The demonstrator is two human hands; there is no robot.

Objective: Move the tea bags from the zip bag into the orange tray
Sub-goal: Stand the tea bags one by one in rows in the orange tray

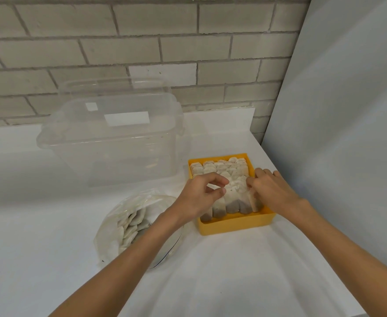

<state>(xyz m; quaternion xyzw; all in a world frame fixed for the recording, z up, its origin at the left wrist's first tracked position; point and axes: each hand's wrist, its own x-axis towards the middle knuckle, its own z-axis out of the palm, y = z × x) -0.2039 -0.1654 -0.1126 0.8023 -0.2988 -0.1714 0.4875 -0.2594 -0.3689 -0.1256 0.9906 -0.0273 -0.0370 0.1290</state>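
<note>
Starting at the left, the zip bag lay on its side on the white table, near the person, its mouth turned toward the left forearm that crossed over it. A fair stack of tea bags was visible through the plastic, so the bag was far from emptied. Behind it, farther back, stood a clear tub with its lid propped behind it; nothing could be made out inside.

Moving right, the left hand hovered over the near left corner of the orange tray. Its fingers were curled, with thumb and forefinger drawn close into a narrow loop. Whether a tea bag was pinched there could not be told, since pale bags lay directly behind the gap.

The tray itself was already well stocked. Rows of bags stood on edge from the far wall almost to the near one, with a thin strip of orange floor showing at the front.

At the right, the right hand was bent down onto the near right rows, fingertips buried among the bags. Pressing them upright or gripping one, I could not tell.

By my judgement the tray was nearly full, while roughly a handful or more remained in the zip bag; fitting those into the little room left looked like the remaining work.
</note>
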